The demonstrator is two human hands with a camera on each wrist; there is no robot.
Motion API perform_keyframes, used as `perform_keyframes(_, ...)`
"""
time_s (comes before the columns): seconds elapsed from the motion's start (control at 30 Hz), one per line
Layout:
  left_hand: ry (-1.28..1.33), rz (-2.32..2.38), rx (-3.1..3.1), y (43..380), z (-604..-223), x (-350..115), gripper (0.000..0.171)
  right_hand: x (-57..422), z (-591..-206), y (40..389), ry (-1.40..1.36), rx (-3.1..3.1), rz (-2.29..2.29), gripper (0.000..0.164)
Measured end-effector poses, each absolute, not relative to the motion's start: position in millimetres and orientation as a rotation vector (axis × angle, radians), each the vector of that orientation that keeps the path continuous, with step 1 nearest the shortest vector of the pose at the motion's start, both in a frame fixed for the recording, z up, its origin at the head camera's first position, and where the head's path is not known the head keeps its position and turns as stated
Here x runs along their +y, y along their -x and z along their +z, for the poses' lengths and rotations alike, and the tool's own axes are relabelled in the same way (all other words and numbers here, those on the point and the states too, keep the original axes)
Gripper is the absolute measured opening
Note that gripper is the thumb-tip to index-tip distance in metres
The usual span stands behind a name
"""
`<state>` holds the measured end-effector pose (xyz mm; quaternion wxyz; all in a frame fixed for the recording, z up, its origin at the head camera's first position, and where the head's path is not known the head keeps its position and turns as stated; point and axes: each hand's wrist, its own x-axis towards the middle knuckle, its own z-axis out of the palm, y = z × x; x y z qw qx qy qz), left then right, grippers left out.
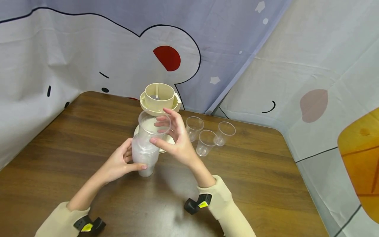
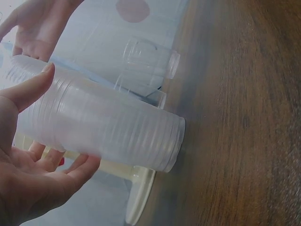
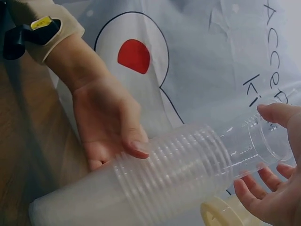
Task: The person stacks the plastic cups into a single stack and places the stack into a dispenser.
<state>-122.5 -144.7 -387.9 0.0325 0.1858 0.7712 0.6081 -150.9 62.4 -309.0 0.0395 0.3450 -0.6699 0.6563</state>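
Note:
My left hand (image 1: 116,166) grips a tall stack of nested clear plastic cups (image 1: 143,156), thumb on the near side and fingers round the far left side. The stack tilts slightly over the table. One plastic cup (image 1: 145,134) sticks up out of the stack's top, its lower part still inside. My right hand (image 1: 179,143) holds this cup between thumb and fingers near its rim. In the right wrist view, the ridged rims of the stack (image 3: 174,165) lie between both hands, and the upper cup (image 3: 239,143) extends toward the right fingers.
Three single clear cups, a back one (image 1: 194,124), a front one (image 1: 206,141) and a right one (image 1: 226,130), stand on the wooden table (image 1: 251,184) right of my hands. Behind the stack is a cream-coloured stand with a round holder (image 1: 160,102). A printed curtain (image 1: 124,56) hangs behind.

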Motion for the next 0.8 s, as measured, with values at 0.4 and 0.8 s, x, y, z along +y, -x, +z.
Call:
perform_keyframes(0.4, -0.581, 1.873, 2.371, 123.1, -387.2, -144.5, 0.071, 60.7, -316.8, 151.8, -1.037, -2.182, 1.928, 0.072)
perform_keyframes(0.8, -0.586, 1.861, 2.381, 122.9, -387.5, -144.9, 0.071, 58.9, -324.5, 150.7, -1.012, -2.252, 1.866, 0.071)
